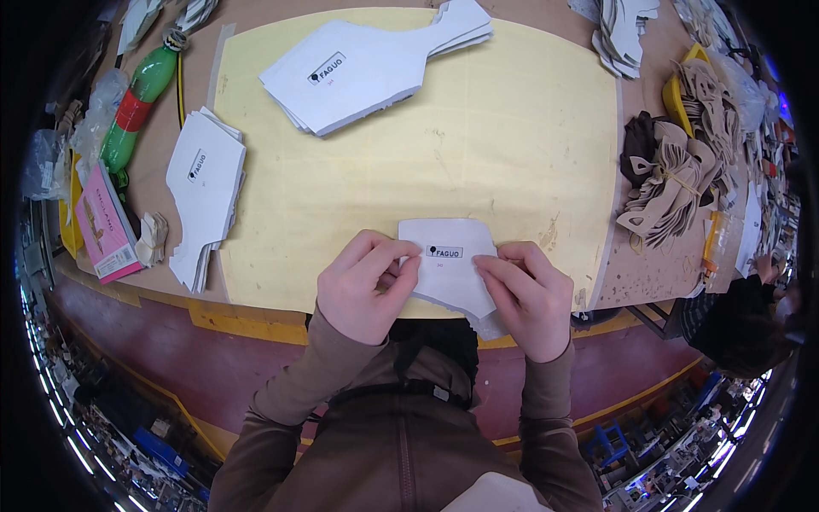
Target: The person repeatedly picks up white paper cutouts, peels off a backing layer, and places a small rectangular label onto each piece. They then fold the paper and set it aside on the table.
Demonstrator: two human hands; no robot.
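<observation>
**Brown jacket up front, white piece between both hands**

The white piece is at the table's near edge, its lower corner reaching past that edge. It bears a small dark printed mark. The left hand pinches its left side between thumb and finger; the right hand grips the right side the same way. Whether the piece touches the surface below, I cannot tell.

Under and beyond it spreads a yellow sheet. To the left, a stack of white pieces overlaps the sheet's side; a larger stack lies on its far part.

Further left are a small tied bundle, a pink book and a green bottle with a red label. On the right, tan cut pieces lie near a yellow bin. Beyond the table's right end, another person is partly visible.
</observation>
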